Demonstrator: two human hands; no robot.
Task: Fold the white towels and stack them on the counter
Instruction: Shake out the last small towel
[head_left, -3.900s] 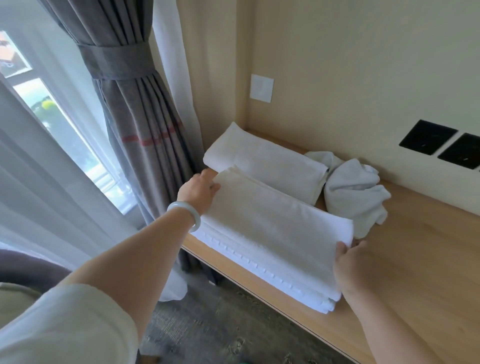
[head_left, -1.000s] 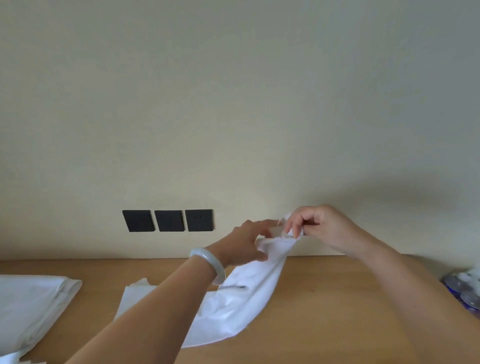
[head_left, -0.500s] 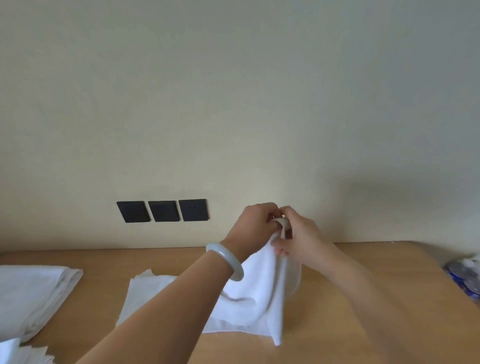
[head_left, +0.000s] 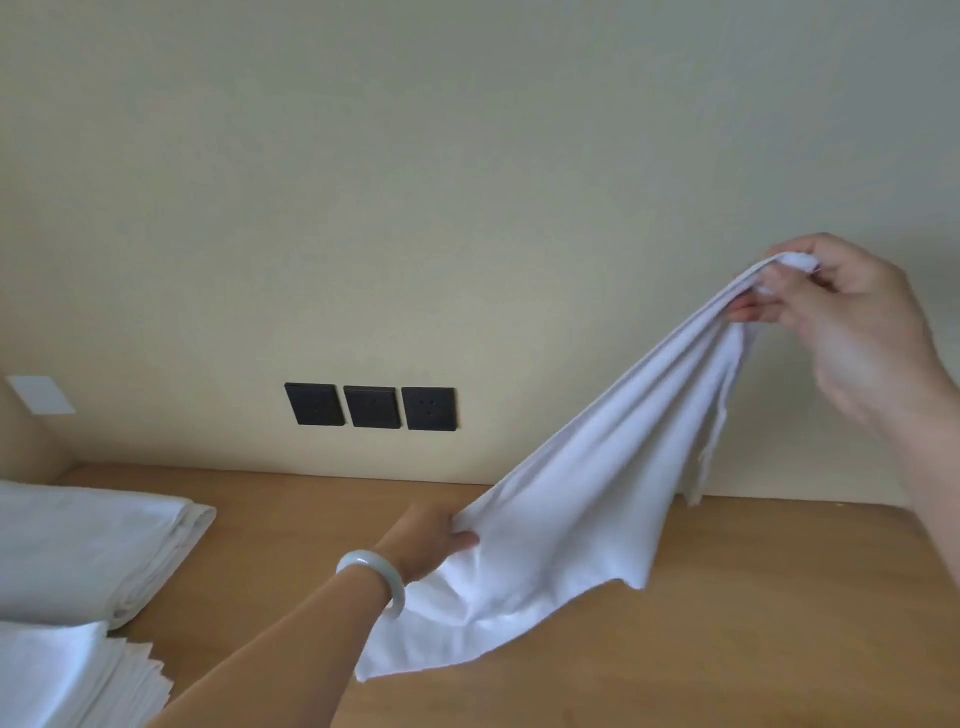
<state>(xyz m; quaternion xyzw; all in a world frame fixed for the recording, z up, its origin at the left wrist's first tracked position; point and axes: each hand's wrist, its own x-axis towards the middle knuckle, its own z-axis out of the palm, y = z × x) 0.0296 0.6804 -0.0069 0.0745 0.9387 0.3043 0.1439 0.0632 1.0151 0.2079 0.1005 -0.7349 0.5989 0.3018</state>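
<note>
Wooden counter (head_left: 727, 649), beige wall (head_left: 467, 208); right hand (head_left: 852, 322) pinches raised corner of towel (head_left: 571, 509); left hand (head_left: 431, 540) grips lower edge. Likely light, limp: hold by corners.

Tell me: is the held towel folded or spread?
Spread, not folded. The right hand pinches one corner of the towel high, the left hand grips a lower edge, and its end lies on the counter.

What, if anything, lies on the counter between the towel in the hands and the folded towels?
Nothing visible: only bare counter separates the held towel from the folded towels at the left.
</note>
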